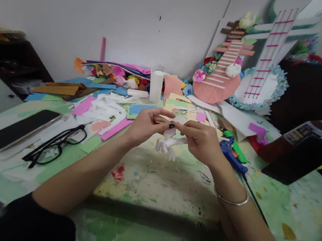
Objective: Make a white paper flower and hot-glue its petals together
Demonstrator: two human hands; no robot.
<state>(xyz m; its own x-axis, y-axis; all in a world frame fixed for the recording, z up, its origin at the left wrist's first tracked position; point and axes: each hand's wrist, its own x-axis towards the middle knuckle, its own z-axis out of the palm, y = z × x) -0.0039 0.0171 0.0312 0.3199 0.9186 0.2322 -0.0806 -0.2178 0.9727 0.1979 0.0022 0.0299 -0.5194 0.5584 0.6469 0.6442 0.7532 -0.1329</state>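
Over the middle of the table, my left hand (151,125) and my right hand (201,140) meet at the fingertips. Both pinch the upper end of a white paper flower (167,146), whose curled strips hang below the fingers. Dark polish shows on a left-hand nail. The flower's top is partly covered by my fingers. Just right of my right hand lies a blue glue gun (233,156) with a black cord, beside a green tool or handle (238,149). A silver bangle (235,202) circles my right wrist.
At left lie a phone (20,128) and black-framed glasses (56,143). White paper strips (102,108) and coloured sheets spread behind. A white cylinder (156,86) stands near the wall. Paper instruments (219,80) lean at back right. A dark tablet (303,160) stands at right.
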